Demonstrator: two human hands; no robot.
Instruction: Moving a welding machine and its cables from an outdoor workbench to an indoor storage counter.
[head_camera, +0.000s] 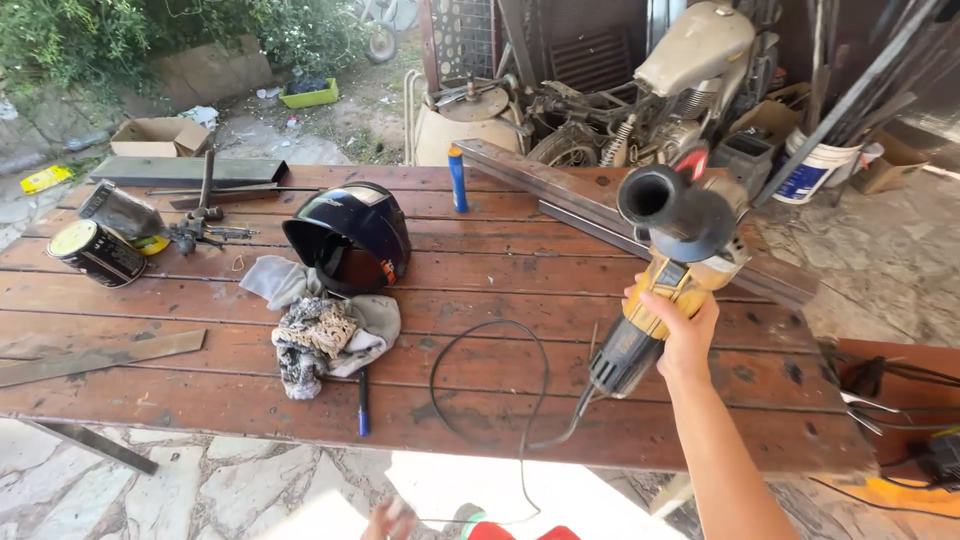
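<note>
The right hand (683, 325) is clenched around the yellow-and-black angle grinder's (665, 275) rigid, probably heavy body, lifted above the red wooden table (480, 300), its black side handle just above the grip.

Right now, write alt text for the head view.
A right hand grips a yellow angle grinder above a red wooden table, beside a steel bar. A welding helmet, gloves and cans lie left.
</note>
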